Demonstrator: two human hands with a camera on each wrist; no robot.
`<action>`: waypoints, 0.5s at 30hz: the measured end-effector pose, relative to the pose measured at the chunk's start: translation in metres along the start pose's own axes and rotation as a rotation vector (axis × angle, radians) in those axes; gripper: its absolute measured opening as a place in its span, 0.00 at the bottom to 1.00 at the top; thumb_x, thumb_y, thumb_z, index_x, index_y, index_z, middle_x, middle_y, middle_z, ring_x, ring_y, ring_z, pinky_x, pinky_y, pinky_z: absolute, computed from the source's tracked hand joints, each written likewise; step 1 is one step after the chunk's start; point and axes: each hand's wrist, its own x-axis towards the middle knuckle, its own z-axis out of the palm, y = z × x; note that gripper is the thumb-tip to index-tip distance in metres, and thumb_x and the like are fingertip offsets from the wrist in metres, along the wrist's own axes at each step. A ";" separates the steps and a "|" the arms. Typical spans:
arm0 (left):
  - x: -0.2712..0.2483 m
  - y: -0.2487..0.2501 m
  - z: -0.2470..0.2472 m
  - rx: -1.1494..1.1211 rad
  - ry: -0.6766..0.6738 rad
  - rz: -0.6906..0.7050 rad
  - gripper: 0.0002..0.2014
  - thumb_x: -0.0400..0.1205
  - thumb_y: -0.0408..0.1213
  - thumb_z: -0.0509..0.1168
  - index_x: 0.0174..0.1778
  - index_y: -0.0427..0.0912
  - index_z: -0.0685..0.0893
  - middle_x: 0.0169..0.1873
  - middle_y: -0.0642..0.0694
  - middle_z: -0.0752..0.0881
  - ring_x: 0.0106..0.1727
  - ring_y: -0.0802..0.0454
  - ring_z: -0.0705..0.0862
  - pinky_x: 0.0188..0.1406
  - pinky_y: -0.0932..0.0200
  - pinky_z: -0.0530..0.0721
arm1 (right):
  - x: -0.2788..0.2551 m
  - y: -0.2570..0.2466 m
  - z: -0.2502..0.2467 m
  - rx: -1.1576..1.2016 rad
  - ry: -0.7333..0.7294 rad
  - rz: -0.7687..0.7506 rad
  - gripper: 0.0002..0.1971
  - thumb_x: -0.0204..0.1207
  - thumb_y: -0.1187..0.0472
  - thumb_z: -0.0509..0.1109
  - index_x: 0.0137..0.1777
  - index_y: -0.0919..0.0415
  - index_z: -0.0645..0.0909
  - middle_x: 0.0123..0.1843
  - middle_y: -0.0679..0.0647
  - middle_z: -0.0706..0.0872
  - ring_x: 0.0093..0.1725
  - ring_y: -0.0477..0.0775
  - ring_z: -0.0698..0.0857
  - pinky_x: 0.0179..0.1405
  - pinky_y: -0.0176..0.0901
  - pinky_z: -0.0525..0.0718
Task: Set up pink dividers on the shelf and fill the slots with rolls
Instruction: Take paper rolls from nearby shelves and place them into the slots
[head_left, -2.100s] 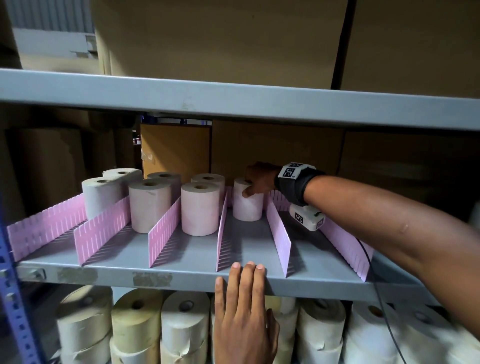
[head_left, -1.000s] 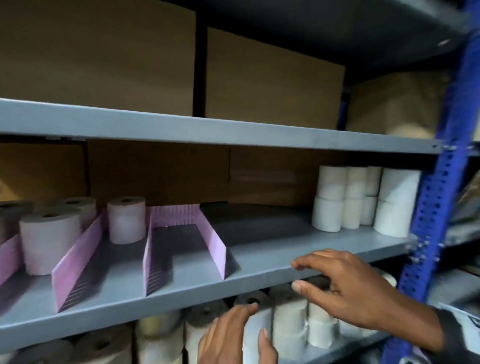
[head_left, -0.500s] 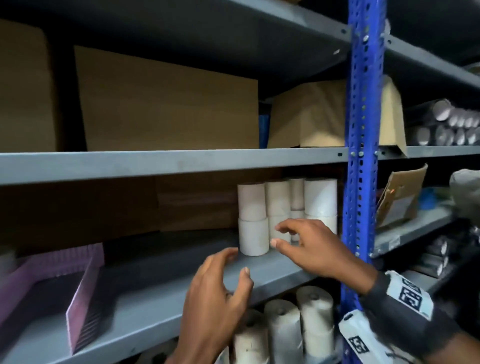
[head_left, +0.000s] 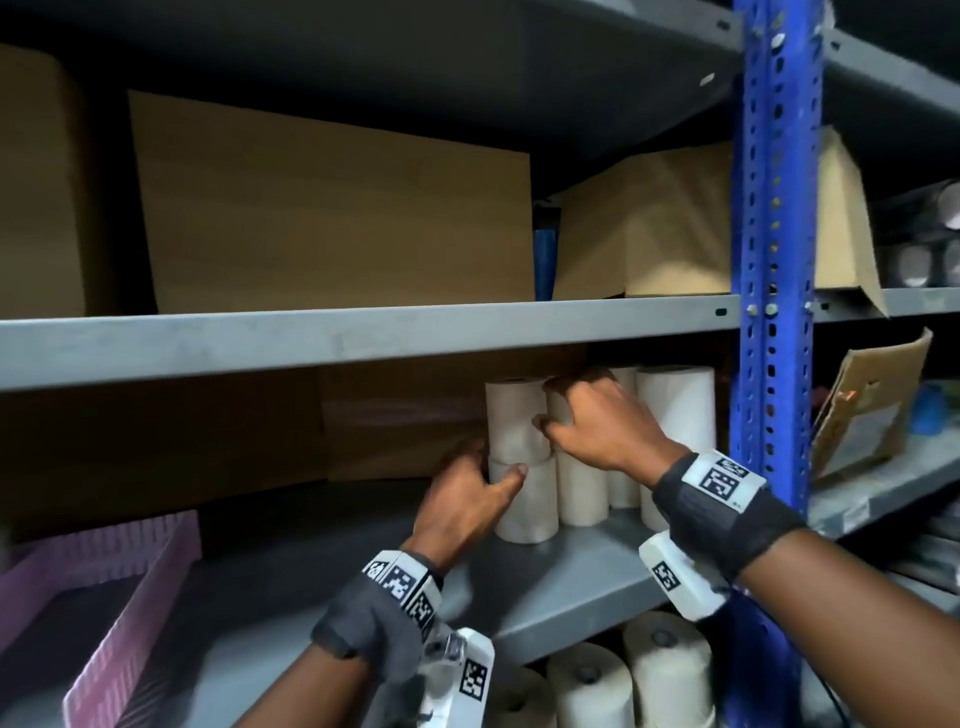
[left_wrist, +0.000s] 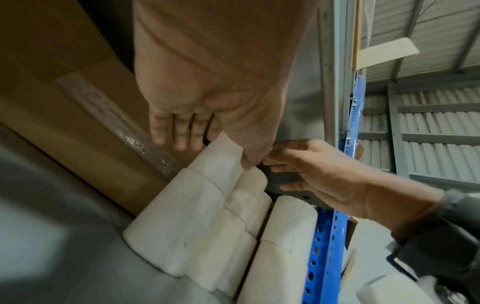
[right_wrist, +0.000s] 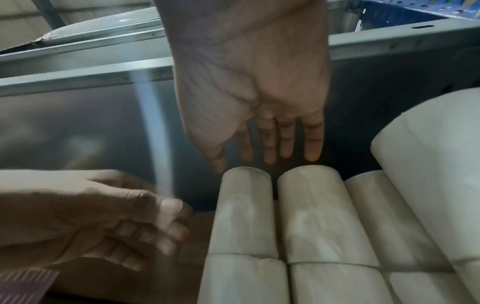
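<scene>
White paper rolls stand two high at the right end of the grey shelf (head_left: 571, 571), beside the blue post. My left hand (head_left: 491, 467) reaches the lower left roll (head_left: 530, 509), thumb on its front and fingers at its left side. In the right wrist view the left hand (right_wrist: 155, 226) is loosely curled, with a gap to the rolls. My right hand (head_left: 553, 405) lies over the upper roll of the second stack (head_left: 558, 410). Its fingers (right_wrist: 285, 144) stretch straight above the roll tops (right_wrist: 306, 174). Pink dividers (head_left: 130, 623) stand at the lower left.
A blue perforated post (head_left: 774, 260) rises just right of the rolls. The shelf above (head_left: 363, 338) hangs low over the stacks and carries cardboard boxes (head_left: 332, 218). Brown cardboard (head_left: 405, 415) lines the back. More rolls (head_left: 665, 670) sit on the shelf below.
The view has swung right from the filled divider slots to the stacked rolls. Both hands left the shelf's front edge and reached in to the stacks.
</scene>
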 end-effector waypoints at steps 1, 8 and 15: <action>0.009 -0.003 0.002 -0.011 -0.024 -0.010 0.30 0.80 0.65 0.67 0.74 0.52 0.79 0.66 0.52 0.86 0.64 0.48 0.86 0.57 0.57 0.82 | 0.007 0.001 0.001 -0.010 -0.010 0.007 0.29 0.76 0.36 0.65 0.73 0.49 0.78 0.70 0.58 0.83 0.70 0.64 0.80 0.65 0.56 0.83; 0.068 -0.019 0.015 -0.094 0.044 0.027 0.32 0.72 0.65 0.75 0.68 0.52 0.82 0.61 0.53 0.90 0.61 0.51 0.88 0.61 0.52 0.88 | 0.064 0.004 0.009 -0.011 -0.109 -0.121 0.28 0.81 0.38 0.64 0.80 0.42 0.71 0.82 0.45 0.71 0.81 0.52 0.69 0.80 0.46 0.67; 0.096 -0.026 0.031 -0.158 -0.010 0.071 0.44 0.68 0.65 0.78 0.77 0.49 0.77 0.68 0.52 0.87 0.69 0.51 0.85 0.68 0.50 0.85 | 0.077 0.007 0.025 0.009 -0.190 -0.178 0.29 0.83 0.42 0.65 0.82 0.47 0.69 0.84 0.49 0.68 0.83 0.55 0.65 0.83 0.51 0.60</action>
